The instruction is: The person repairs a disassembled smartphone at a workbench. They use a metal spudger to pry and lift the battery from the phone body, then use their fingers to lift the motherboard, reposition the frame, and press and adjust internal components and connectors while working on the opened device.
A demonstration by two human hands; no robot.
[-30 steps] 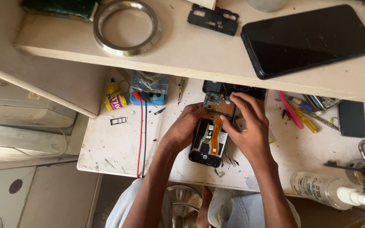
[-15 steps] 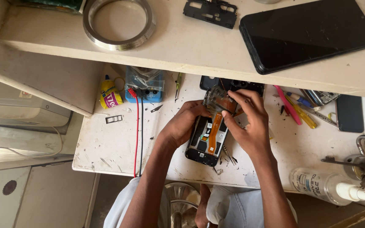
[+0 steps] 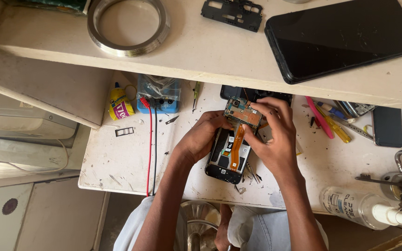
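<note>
White workbench [image 3: 117, 162], pretty scuffed up, with a shelf [image 3: 201, 51] over it carrying a big black tablet [image 3: 343, 37], a metal ring [image 3: 127, 23] and a black plastic frame [image 3: 232, 13]. On the bench near the middle lies an opened phone [image 3: 229, 155], back off, orange flex cable running down its length. Left hand [image 3: 201, 139] grips the phone's left edge, fingers curled around it. Right hand [image 3: 275, 139] is on the right edge, fingertips pinching the circuit board [image 3: 242, 111] at the top, looks like it's lifted a bit, hard to tell. Blue box [image 3: 159, 100] with red and black wires sits to the left, yellow glue bottle [image 3: 118, 104] beside it.
</note>
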